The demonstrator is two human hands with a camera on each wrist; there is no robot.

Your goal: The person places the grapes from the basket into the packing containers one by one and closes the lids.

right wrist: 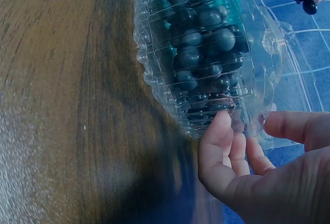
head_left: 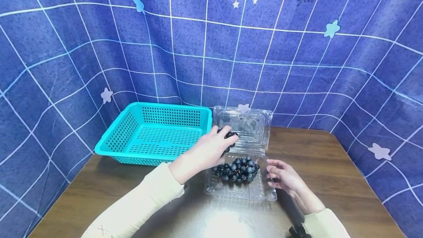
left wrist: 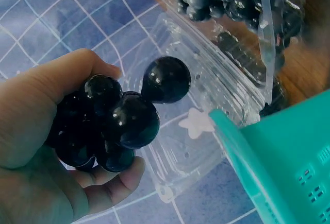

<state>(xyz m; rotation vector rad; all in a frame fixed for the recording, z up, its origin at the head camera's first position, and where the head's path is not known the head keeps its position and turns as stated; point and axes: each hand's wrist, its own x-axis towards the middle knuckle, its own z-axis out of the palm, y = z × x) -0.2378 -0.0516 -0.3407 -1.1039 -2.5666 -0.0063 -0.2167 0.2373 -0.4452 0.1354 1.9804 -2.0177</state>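
My left hand (head_left: 214,146) grips a small cluster of dark grapes (left wrist: 121,116), raised over the back of a clear plastic clamshell box (head_left: 242,194). In the left wrist view, the thumb and fingers curl round the cluster, and one grape sticks out to the side. A larger bunch of dark grapes (head_left: 241,169) lies inside the box's base. The box's hinged lid (head_left: 244,124) stands open behind it. At the box's right side, my right hand (head_left: 285,177) touches the wall with slightly bent, spread fingertips (right wrist: 221,123).
A turquoise perforated basket (head_left: 158,135) stands left of the box, its right end beside the lid. Underneath is a wooden table (head_left: 307,150). A blue gridded curtain (head_left: 297,83) hangs behind it. Something small and black (head_left: 299,230) shows near the right sleeve.
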